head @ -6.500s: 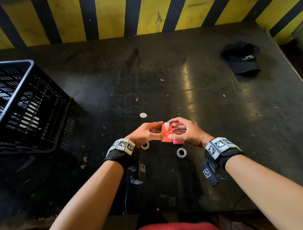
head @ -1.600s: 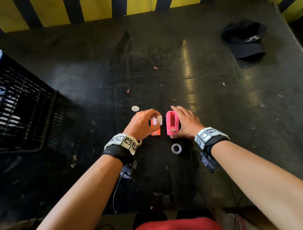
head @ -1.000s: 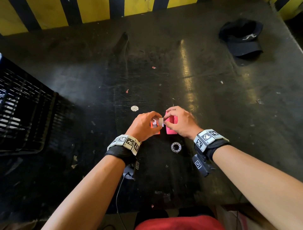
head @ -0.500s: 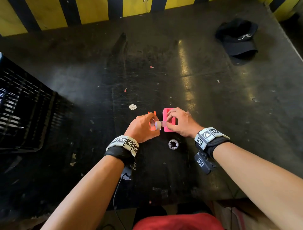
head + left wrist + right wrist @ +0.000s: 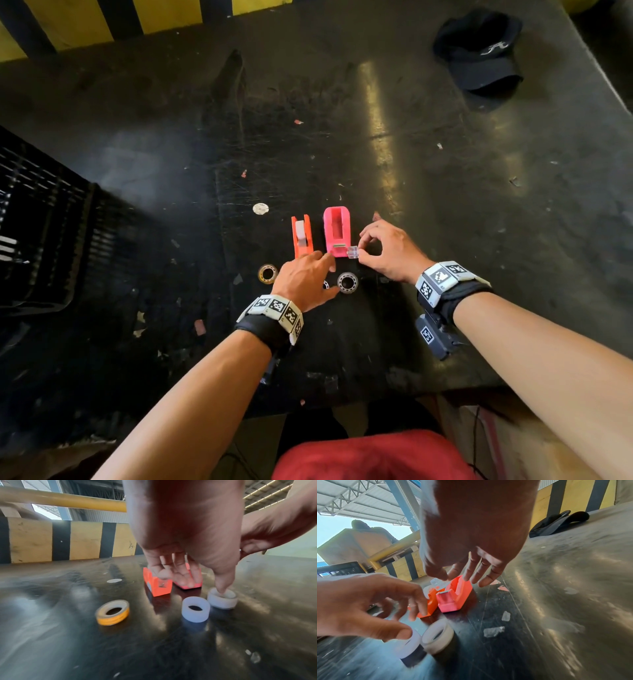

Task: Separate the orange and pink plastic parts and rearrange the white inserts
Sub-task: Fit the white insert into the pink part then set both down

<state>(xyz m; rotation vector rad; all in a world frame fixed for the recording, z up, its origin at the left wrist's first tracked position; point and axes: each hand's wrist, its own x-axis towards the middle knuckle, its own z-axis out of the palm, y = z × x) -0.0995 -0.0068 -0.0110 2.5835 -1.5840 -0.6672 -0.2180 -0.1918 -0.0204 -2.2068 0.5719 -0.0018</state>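
Observation:
The orange part (image 5: 301, 241) and the pink part (image 5: 337, 231) stand side by side on the black table (image 5: 445, 205), slightly apart. A white insert (image 5: 300, 233) sits inside the orange part. My right hand (image 5: 371, 253) pinches a small clear-white insert (image 5: 352, 252) between thumb and forefinger, at the pink part's near end; the right wrist view shows that insert (image 5: 436, 582) too. My left hand (image 5: 308, 275) hovers with its fingers spread just in front of both parts. Its thumb tip rests in a white ring (image 5: 222, 599). A second white ring (image 5: 195, 611) lies beside it.
A yellow tape roll (image 5: 268, 273) lies left of my left hand. A white disc (image 5: 260, 208) lies behind the orange part. A black crate (image 5: 41, 240) stands at the left and a black cap (image 5: 479, 51) at the far right. A striped wall (image 5: 171, 13) closes the back.
My left hand has let go of the insert and orange part and dropped back onto the rings. My right hand now holds the insert alone, near the pink part's front.

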